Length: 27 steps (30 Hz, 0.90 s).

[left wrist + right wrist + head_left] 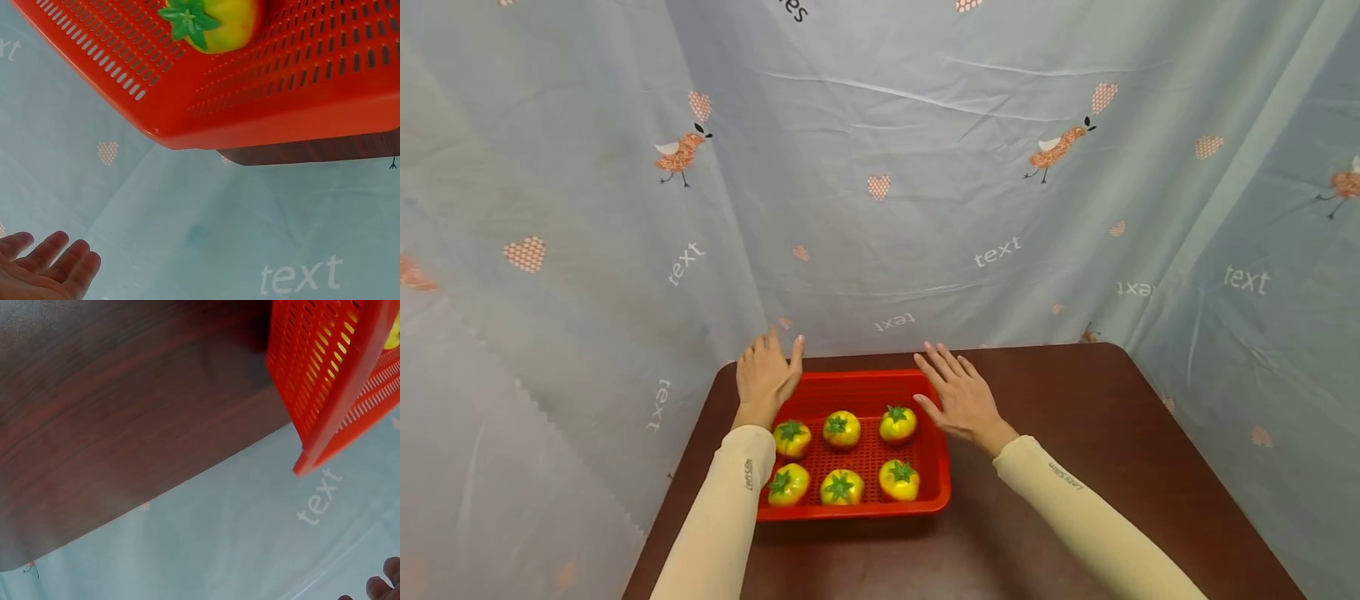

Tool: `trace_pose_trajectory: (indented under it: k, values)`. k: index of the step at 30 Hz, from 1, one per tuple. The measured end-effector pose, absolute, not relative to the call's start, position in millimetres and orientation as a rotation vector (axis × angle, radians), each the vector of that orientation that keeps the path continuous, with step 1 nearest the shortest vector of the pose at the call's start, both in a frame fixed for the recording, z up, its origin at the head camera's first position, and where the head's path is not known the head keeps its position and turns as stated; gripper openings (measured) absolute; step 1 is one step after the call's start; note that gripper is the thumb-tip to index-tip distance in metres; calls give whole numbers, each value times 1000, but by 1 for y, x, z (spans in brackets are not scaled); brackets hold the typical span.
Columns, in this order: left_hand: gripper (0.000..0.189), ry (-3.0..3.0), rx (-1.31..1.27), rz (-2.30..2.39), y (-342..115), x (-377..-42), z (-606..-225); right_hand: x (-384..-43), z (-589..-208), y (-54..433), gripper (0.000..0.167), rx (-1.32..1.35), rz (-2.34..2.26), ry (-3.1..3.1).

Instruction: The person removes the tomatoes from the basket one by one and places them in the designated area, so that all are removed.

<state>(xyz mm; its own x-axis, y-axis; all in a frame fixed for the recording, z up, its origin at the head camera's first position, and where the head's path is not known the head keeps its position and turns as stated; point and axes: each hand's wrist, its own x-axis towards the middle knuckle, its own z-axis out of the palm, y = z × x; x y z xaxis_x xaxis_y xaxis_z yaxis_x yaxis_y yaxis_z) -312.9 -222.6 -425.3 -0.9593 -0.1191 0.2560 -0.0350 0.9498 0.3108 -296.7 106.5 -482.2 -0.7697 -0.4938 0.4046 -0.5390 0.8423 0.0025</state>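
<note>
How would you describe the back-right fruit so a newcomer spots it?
On the dark table, find the red basket, with six yellow fruits in two rows of three. In the head view, take the far row. The back-right fruit ends that row on the right; of all six, it sits nearest the right grip.

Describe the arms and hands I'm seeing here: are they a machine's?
No, they're a person's. The left sleeve and right sleeve are cream, close-fitting and reach the wrists, each with small dark lettering near its cuff, seemingly "LetsSlim". The left hand and right hand are bare: no gloves, and no cables show.
</note>
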Motion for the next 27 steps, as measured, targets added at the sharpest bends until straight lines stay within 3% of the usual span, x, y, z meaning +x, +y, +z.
trace_pose_trajectory:
  k: [27]
  values:
    - [87,-2882,266,-537,-275,-276,-452,-266,-507,94,70,931,73,-2645]
